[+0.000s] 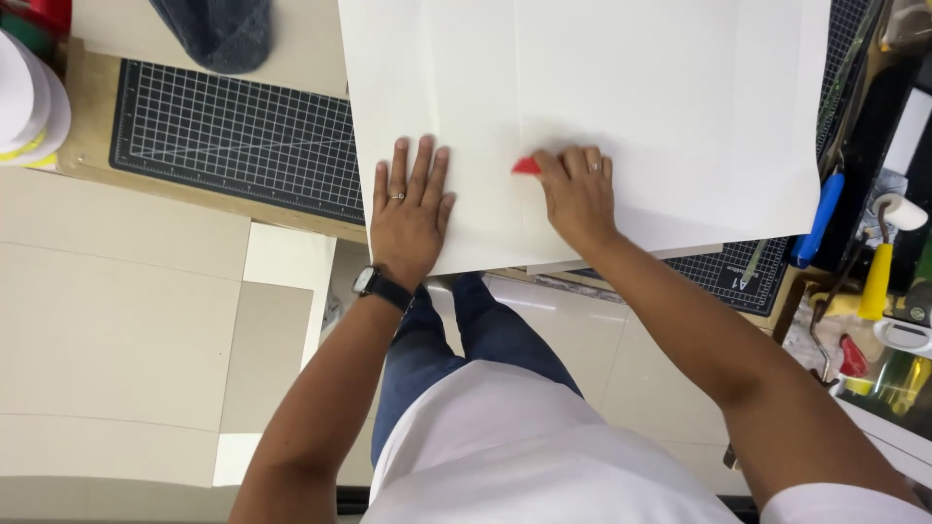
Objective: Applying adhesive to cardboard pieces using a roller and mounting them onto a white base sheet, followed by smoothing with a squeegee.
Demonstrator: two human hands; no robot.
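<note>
A large white sheet of paper (pixel 631 87) lies on a dark gridded cutting mat (pixel 233 146) on the worktable. My left hand (pixel 410 209) rests flat on the sheet's near left corner, fingers spread, with a ring on one finger and a watch on the wrist. My right hand (pixel 575 189) is closed on a small red tool (pixel 525 166), whose tip pokes out to the left of my fingers and presses on the paper. Most of the tool is hidden under the hand.
Beige cardboard sheets (pixel 116 330) lie at the lower left. Rolls of white tape (pixel 29 107) stand at the far left. On the right sit a blue-handled tool (pixel 817 218), a yellow-handled roller (pixel 882 262) and other small tools. A dark object (pixel 218 29) stands at the top.
</note>
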